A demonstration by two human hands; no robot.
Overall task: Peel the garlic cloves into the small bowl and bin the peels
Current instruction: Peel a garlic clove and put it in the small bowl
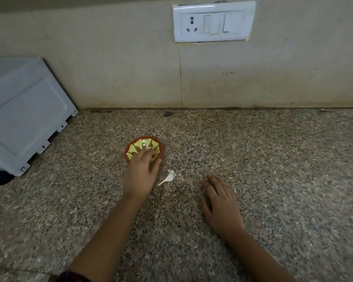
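A small bowl [139, 143], red-brown with a yellow-green pattern inside, sits on the speckled granite counter [273, 159]. My left hand [142, 171] reaches over the bowl's near rim, fingers extended and blurred, covering its front part; I cannot see anything in the fingers. A white scrap of garlic peel [168, 176] lies on the counter just right of that hand. My right hand [220, 202] rests flat on the counter to the right of the peel, fingers relaxed, holding nothing. The bowl's contents are hidden by my fingers.
A white appliance [22, 112] stands at the back left against the tiled wall. A white socket and switch plate [213, 22] is mounted on the wall above. A small dark speck [168, 113] lies at the wall's foot.
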